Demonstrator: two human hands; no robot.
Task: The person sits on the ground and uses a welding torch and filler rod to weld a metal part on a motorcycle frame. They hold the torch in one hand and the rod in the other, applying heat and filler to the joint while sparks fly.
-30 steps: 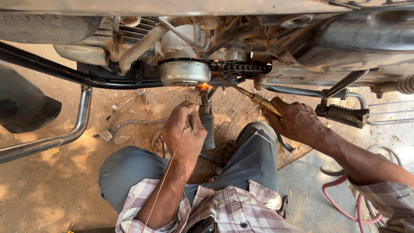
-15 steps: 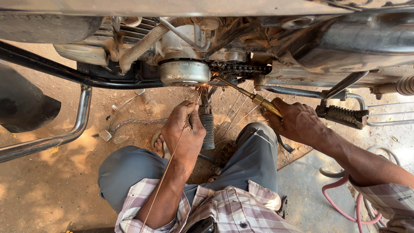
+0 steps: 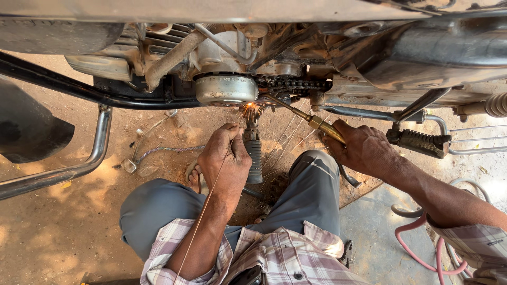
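Right grip: your right hand (image 3: 364,150) is closed around the brass-coloured handle of the slim metal gas torch (image 3: 301,113), knuckles up, so the long nozzle runs up and left from your fist.
Left grip: your left hand (image 3: 224,161) pinches a thin, straight filler rod (image 3: 203,211) between thumb and fingers; the rod trails back along your forearm and its tip points ahead of the fingertips.
Why held so: as I judge it, the two hands come in from opposite sides so nozzle and rod tip meet at one spot without either hand crowding it.
Work spot: the orange sparking flame (image 3: 250,110) sits just beyond your left fingertips and at the far end of the torch, well clear of your right fist.
Just beside: the ribbed black rubber foot peg (image 3: 254,153) stands touching or nearly touching your left hand, directly under the flame.
Above: the round grey metal engine cover (image 3: 226,88) and the dark drive chain (image 3: 293,84) lie just past the flame.
Outward right: a red hose (image 3: 417,248) loops on the ground below your right forearm.
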